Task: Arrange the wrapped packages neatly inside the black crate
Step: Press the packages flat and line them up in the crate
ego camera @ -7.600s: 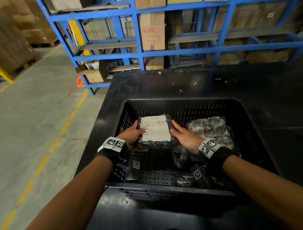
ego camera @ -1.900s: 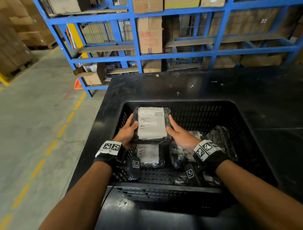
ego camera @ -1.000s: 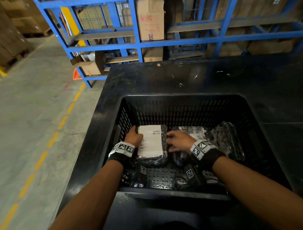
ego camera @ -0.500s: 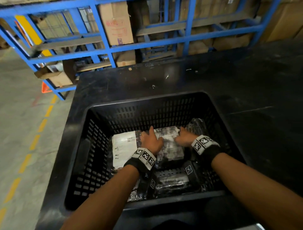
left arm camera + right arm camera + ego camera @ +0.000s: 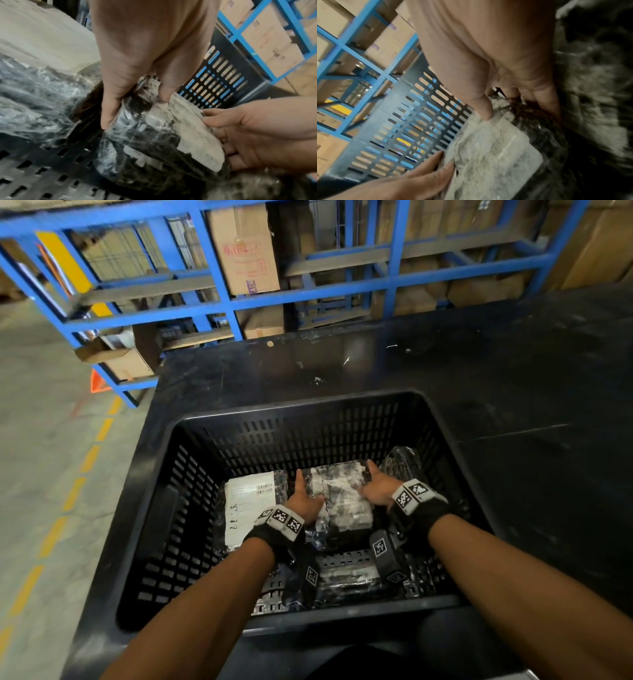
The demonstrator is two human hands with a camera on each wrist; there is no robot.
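The black crate (image 5: 442, 440) stands on a black table. Inside it, a wrapped package with a white label (image 5: 250, 505) lies flat at the left. Beside it is a second wrapped package (image 5: 342, 494) (image 5: 163, 135) (image 5: 496, 148), which both hands hold. My left hand (image 5: 301, 491) (image 5: 135, 112) grips its left edge, thumb on top. My right hand (image 5: 371, 481) (image 5: 520, 116) grips its right edge, thumb on top and fingers down the side. Another wrapped package (image 5: 400, 463) leans by the crate's right wall, and one more (image 5: 349, 577) lies at the front.
Blue steel racking (image 5: 219, 268) with cardboard boxes (image 5: 246, 251) stands behind the table (image 5: 513, 371). A concrete floor with a dashed yellow line (image 5: 89, 457) runs along the left. The crate's slotted far wall (image 5: 214, 83) is close behind the held package.
The labelled package that both hands held has been set down at the crate's left. Both hands have moved right onto the middle package and now grip its two edges.
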